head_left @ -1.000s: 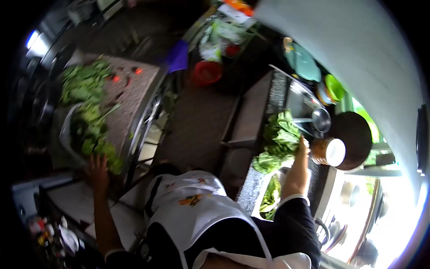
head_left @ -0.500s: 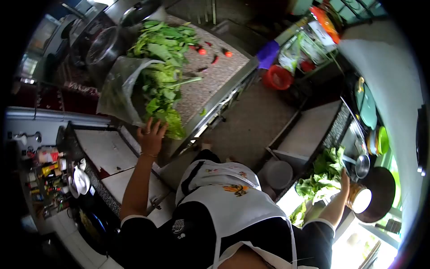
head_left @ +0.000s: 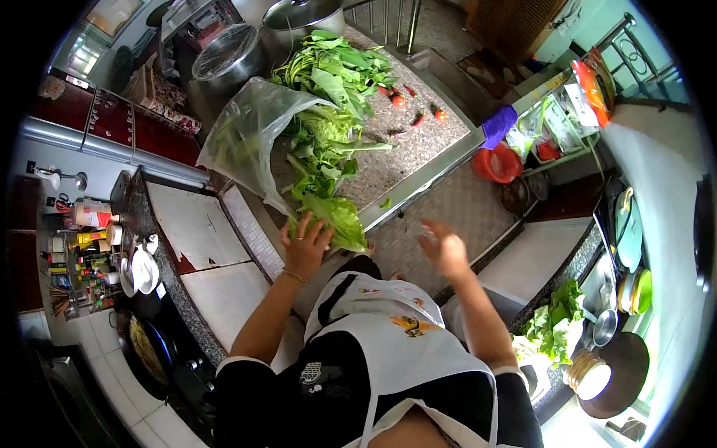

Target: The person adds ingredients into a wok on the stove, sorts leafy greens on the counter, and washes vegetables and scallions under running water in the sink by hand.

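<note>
My left hand (head_left: 305,246) touches the lower end of a lettuce leaf (head_left: 337,220) at the counter's edge, its fingers spread. Beside it lies a clear plastic bag (head_left: 250,138), open towards the leafy greens (head_left: 332,78) piled on the speckled counter (head_left: 418,149). My right hand (head_left: 444,250) is in the air over the floor, slightly blurred, its fingers apart and nothing seen in them. More lettuce (head_left: 559,325) sits by the sink on the right-hand counter. Small red tomatoes (head_left: 399,101) and chillies lie near the greens.
Two pots (head_left: 230,56) stand behind the bag. A red basin (head_left: 497,164) and a rack are beyond the counter's right corner. At the left are a pan (head_left: 146,351) on the stove and bottles. A brown round lid (head_left: 616,373) leans at the right.
My right hand has left the lettuce by the sink and moved left to the middle. My left hand is now against the leaf's end. The view has turned and shifted.
</note>
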`<state>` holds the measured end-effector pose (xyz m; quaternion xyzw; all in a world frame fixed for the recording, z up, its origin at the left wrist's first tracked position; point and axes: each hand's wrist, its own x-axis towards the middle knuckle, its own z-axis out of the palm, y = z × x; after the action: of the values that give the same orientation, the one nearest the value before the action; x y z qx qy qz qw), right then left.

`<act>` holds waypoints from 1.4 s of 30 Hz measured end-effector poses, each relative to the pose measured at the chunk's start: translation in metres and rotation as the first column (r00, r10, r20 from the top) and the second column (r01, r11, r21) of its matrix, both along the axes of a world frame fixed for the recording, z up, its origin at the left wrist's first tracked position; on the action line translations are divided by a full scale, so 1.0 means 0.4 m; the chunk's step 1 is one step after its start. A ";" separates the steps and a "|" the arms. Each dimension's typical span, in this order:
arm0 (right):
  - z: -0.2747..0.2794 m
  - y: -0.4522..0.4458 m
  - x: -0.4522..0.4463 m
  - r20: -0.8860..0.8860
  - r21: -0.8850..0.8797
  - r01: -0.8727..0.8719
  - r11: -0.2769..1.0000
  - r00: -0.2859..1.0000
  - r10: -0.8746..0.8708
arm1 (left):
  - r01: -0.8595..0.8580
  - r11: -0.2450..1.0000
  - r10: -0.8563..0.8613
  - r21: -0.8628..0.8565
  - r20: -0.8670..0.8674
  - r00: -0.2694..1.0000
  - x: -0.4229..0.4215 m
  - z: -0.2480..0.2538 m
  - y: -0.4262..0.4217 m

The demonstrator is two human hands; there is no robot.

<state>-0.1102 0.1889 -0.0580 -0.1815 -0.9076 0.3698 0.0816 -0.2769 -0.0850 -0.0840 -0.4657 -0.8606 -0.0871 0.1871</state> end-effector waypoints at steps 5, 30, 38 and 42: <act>-0.115 -0.052 -0.219 0.058 0.290 -0.209 0.934 0.978 0.201 | -0.015 0.999 0.015 -0.048 0.014 1.000 0.030 -0.024 0.016; 0.083 -0.086 -0.306 -0.237 -0.962 -0.109 0.251 0.792 -0.563 | -0.832 0.449 -0.527 0.325 0.848 0.047 -0.045 0.204 0.162; 0.161 -0.196 -0.409 -0.019 -0.795 -0.078 0.602 0.994 0.104 | -0.906 0.384 -0.787 0.176 0.576 -0.222 -0.083 0.185 0.149; 0.093 -0.156 -0.401 0.061 -0.993 0.053 0.106 0.995 0.074 | -0.905 0.386 -0.810 0.178 0.535 -0.241 -0.087 0.166 0.126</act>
<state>-0.2706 0.1263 -0.0207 -0.2005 -0.4315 0.8731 -0.1067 -0.3117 -0.0345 -0.0177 0.1114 -0.3815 -0.8446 -0.3587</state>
